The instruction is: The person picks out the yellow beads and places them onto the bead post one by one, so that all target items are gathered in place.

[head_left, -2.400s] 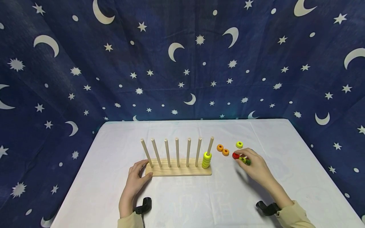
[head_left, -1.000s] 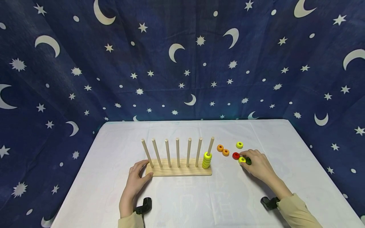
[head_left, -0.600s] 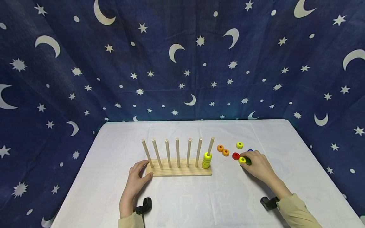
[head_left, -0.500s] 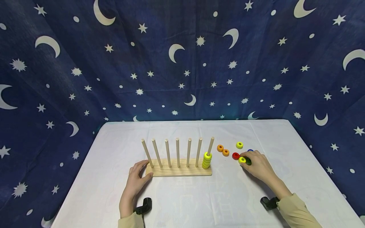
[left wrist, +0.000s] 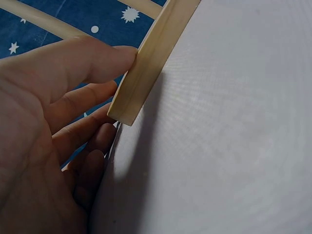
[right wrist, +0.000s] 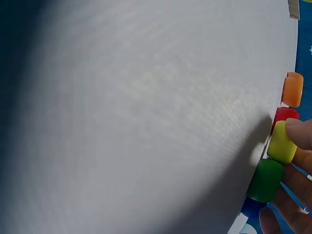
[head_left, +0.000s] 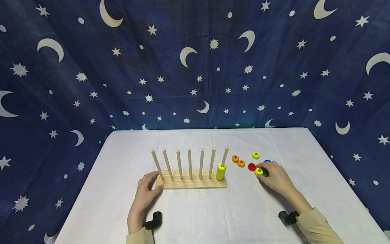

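Note:
My left hand [head_left: 145, 193] grips the left end of a wooden peg board [head_left: 190, 184], thumb on the front edge and fingers behind. In the left wrist view, the thumb presses the board's edge [left wrist: 146, 68]. Several yellow beads [head_left: 220, 171] are stacked on the rightmost peg; the other pegs are bare. My right hand [head_left: 275, 178] pinches a yellow bead [head_left: 258, 171] low at the table, between thumb and fingers. A red bead [head_left: 252, 167] lies just left of it. A green bead [right wrist: 265, 180] lies beside the yellow one, partly hidden by the hand in the head view.
Two orange beads [head_left: 241, 163] lie between the board and the red bead. Another yellow bead [head_left: 255, 155] lies farther back. A blue bead [head_left: 267, 161] peeks out behind my right hand. White cloth [head_left: 195, 217] covers the table, with a starry blue curtain [head_left: 195, 84] behind.
My right hand has shifted from the red bead to the yellow bead beside it, and the blue bead has come into sight behind it. In the last half second little moves; my left hand stays put.

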Action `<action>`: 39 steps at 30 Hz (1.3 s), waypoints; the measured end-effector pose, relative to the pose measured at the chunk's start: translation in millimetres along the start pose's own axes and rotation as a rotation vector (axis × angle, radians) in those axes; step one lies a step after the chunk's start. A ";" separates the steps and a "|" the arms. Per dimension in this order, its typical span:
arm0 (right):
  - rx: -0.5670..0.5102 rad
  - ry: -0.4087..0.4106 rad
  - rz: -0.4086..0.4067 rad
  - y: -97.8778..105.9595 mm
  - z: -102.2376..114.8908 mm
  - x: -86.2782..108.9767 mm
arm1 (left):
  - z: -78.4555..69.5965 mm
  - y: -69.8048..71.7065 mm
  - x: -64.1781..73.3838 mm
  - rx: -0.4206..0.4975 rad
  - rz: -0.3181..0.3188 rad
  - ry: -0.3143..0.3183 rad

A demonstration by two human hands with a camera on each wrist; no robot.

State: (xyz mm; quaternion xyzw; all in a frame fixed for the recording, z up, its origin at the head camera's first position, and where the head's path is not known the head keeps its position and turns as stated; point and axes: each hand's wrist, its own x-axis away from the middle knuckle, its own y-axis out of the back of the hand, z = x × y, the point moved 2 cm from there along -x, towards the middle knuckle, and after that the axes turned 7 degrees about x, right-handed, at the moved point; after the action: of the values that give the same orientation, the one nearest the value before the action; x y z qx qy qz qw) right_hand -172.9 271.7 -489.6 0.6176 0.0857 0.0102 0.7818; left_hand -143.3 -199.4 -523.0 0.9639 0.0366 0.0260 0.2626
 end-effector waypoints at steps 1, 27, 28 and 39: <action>-0.001 -0.001 0.000 0.2 0.1 0.1 | 0.1 -0.1 -0.2 -0.001 0.000 0.000; -0.048 0.014 -0.006 19.1 12.5 -1.3 | 1.6 -0.1 -1.2 0.004 -0.002 -0.010; -0.052 0.018 -0.012 20.2 13.3 -1.3 | 2.0 -0.3 -1.6 0.005 -0.004 -0.007; -0.131 0.031 -0.049 29.0 24.2 0.3 | 3.2 0.1 -2.5 0.005 0.003 0.012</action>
State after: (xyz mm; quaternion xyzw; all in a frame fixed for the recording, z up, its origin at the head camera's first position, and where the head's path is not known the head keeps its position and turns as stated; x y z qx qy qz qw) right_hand -166.5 255.2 -456.2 0.5626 0.1123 0.0060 0.8190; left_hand -145.5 -201.3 -525.8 0.9644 0.0366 0.0322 0.2601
